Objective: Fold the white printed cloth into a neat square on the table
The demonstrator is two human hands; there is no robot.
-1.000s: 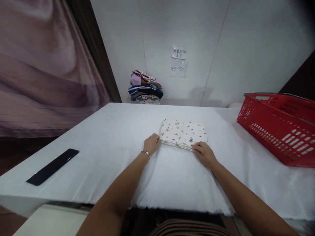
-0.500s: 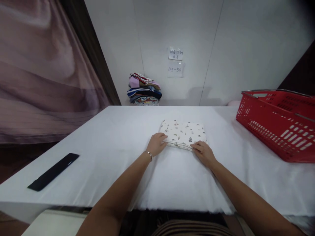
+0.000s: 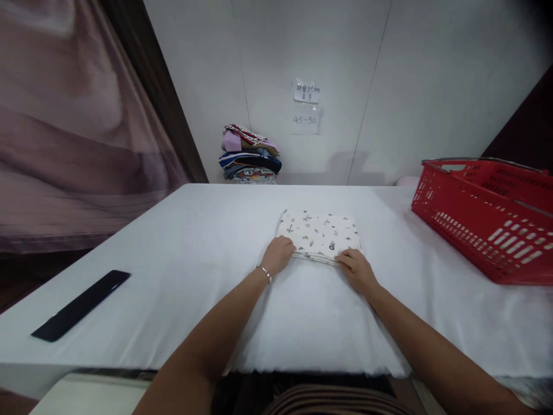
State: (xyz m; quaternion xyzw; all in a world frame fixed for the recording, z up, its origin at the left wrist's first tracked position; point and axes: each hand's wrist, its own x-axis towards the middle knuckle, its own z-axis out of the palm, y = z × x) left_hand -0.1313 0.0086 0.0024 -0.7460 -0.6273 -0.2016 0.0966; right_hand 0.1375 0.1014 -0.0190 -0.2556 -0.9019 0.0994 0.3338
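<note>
Shifted since a second ago: left hand (image 3: 279, 255), from the near left corner of the folded cloth to a place farther in along its near edge; right hand (image 3: 356, 270) is still at the near right part.

Far left: pink draped curtain (image 3: 64, 150), beside a dark upright post (image 3: 155, 86).

Table (image 3: 207, 242), covered in white cloth; on its left part, one flat black oblong slab (image 3: 82, 304), lying at a slant. Below the near left edge, one pale flat-topped piece (image 3: 90, 395), partly cut off.

Behind the table, by the wall: one stack of folded fabrics (image 3: 250, 161), lilac, red-trimmed, blue and patterned.

Left hand: metal bracelet (image 3: 265, 274) at wrist; fingers bent in at the cloth's near edge, thumb hidden, so whether it grips cannot be told.

Folded white cloth (image 3: 317, 230), small print, several layers; flat on the table between and just beyond the hands. On the wall above: two paper notes (image 3: 305, 121), handwritten, the lower reading "45-50".

Right hand: thumb and forefinger nearly together, pinching the cloth's near edge.

Far right, well apart from the cloth: one red plastic basket (image 3: 466, 222), upright, slotted walls, metal handles; floor hidden by the near wall, contents cannot be told.
</note>
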